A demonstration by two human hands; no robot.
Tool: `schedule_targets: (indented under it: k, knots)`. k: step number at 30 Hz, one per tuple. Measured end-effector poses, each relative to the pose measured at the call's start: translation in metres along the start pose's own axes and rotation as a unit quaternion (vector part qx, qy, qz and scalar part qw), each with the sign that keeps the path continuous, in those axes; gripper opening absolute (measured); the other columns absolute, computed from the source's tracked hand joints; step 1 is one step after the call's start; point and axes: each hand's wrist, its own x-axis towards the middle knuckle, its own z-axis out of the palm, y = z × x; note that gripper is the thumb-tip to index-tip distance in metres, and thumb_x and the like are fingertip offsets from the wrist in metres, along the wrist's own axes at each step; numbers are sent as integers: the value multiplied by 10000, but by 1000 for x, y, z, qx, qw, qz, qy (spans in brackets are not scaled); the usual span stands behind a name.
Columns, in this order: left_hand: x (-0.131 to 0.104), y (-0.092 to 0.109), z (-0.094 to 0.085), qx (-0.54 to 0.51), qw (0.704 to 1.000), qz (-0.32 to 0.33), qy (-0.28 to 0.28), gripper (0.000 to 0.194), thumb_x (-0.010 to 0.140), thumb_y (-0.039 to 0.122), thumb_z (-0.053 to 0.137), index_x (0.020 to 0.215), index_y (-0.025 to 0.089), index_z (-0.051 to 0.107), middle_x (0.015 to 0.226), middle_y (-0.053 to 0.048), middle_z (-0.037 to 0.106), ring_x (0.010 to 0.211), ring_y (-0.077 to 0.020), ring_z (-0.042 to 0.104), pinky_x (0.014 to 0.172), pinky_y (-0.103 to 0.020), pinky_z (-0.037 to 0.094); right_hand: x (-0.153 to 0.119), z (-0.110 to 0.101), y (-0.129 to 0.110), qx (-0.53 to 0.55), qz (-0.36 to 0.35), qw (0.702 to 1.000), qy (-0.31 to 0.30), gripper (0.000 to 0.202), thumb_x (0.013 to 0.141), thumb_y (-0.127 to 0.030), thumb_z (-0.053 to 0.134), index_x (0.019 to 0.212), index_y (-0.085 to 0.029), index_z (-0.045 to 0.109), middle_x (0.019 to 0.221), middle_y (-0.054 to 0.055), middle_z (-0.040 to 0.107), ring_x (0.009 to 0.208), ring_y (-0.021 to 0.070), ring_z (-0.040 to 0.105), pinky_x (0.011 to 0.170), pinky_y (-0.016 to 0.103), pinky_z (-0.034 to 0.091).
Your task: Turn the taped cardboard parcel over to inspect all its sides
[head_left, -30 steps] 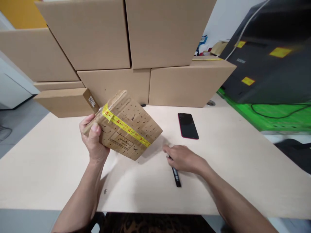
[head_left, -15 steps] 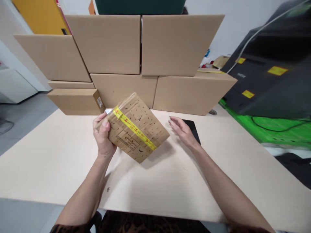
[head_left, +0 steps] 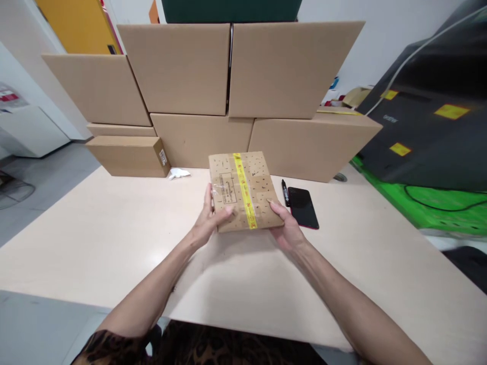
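Observation:
A small brown cardboard box (head_left: 262,185) with black marks and a yellow printed tape strip is held above the table, one broad face turned up toward me. My left hand (head_left: 209,220) grips its near left corner, thumb on the top face. At the near right corner, my right hand (head_left: 287,228) holds it, thumb on top and fingers hidden underneath. Just right of the box lie a black marker (head_left: 285,193) and a black phone (head_left: 303,208).
Large cardboard boxes (head_left: 182,71) are stacked along the back of the table (head_left: 114,243). A flatter box (head_left: 125,159) sits at the back left, with crumpled white paper (head_left: 178,173) beside it. A dark machine (head_left: 429,126) stands beyond the right side.
The box has turned upright to my view and moved right. My right hand, empty before, now holds its right corner. My left hand has shifted to the near left corner. The marker is uncovered.

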Motion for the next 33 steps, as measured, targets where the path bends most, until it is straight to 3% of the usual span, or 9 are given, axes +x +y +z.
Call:
schedule_targets:
  k: [3, 6, 10, 13, 17, 22, 28, 31, 33]
  knots:
    - [1, -2, 3, -5, 998, -53, 20, 1301, 731, 460, 950, 1744, 307, 148, 1697, -146, 497, 1543, -392, 501, 1303, -559, 374, 6, -3, 5, -17, -12, 999, -31, 619, 772, -734, 747, 1234, -324, 716, 1321, 40, 784, 1267, 362, 682, 885, 493, 608]
    - [6, 5, -1, -32, 992, -114, 37, 1103, 772, 655, 866, 1687, 319, 348, 1573, -116, 641, 1406, -378, 641, 1154, -506, 541, 7, -4, 7, -35, -88, 992, -83, 723, 799, -854, 656, 1346, -382, 686, 1549, -3, 669, 1530, 328, 522, 1177, 544, 504]
    - [8, 17, -9, -67, 980, -177, -57, 992, 857, 950, 500, 1604, 298, 510, 1444, -156, 724, 1162, -389, 765, 841, -470, 646, 2, -5, 3, -57, -194, 977, -70, 860, 778, -915, 616, 1492, -436, 592, 1694, -40, 528, 1650, 304, 366, 1310, 540, 372]
    - [5, 24, -14, -70, 984, -111, -120, 1043, 878, 952, 445, 1689, 299, 384, 1613, -215, 577, 1027, -332, 798, 772, -422, 633, -1, -5, -9, -70, -266, 960, -47, 850, 833, -932, 489, 1518, -438, 579, 1675, -22, 550, 1659, 322, 345, 1334, 582, 317]
    - [-3, 28, -17, 17, 994, 17, -107, 1094, 875, 904, 554, 1750, 377, 163, 1775, -232, 328, 790, -178, 768, 789, -387, 607, -3, -9, -25, -78, -306, 947, -56, 811, 884, -918, 409, 1518, -445, 591, 1696, -17, 523, 1638, 338, 381, 1343, 607, 276]
    - [-8, 27, -16, 134, 981, 94, -100, 1012, 911, 616, 774, 1727, 466, 194, 1794, -181, 313, 620, -69, 599, 652, -319, 558, -5, -17, -27, -67, -292, 952, -58, 726, 911, -836, 525, 1540, -473, 556, 1709, -21, 509, 1647, 327, 367, 1336, 631, 276]
    - [-5, 22, -14, 204, 978, 27, -36, 912, 914, 580, 773, 1701, 373, 362, 1748, -165, 415, 835, -202, 701, 524, -281, 487, -13, -29, -21, -95, -236, 966, -42, 681, 952, -715, 602, 1571, -444, 509, 1772, -30, 410, 1689, 310, 276, 1359, 621, 261]
    - [-2, 15, -18, 284, 957, 27, -47, 836, 924, 595, 752, 1666, 367, 443, 1771, -121, 384, 1097, -309, 718, 820, -440, 615, -13, -35, -12, -124, -221, 966, -51, 760, 941, -644, 687, 1626, -437, 431, 1799, -39, 352, 1702, 296, 238, 1390, 590, 202]
    - [1, 10, -20, 314, 945, 35, -86, 920, 911, 597, 769, 1703, 378, 355, 1802, -98, 322, 1426, -414, 566, 1105, -572, 534, -10, -37, -4, -147, -192, 968, -70, 830, 939, -627, 708, 1665, -422, 364, 1811, -35, 324, 1709, 296, 213, 1399, 593, 164]
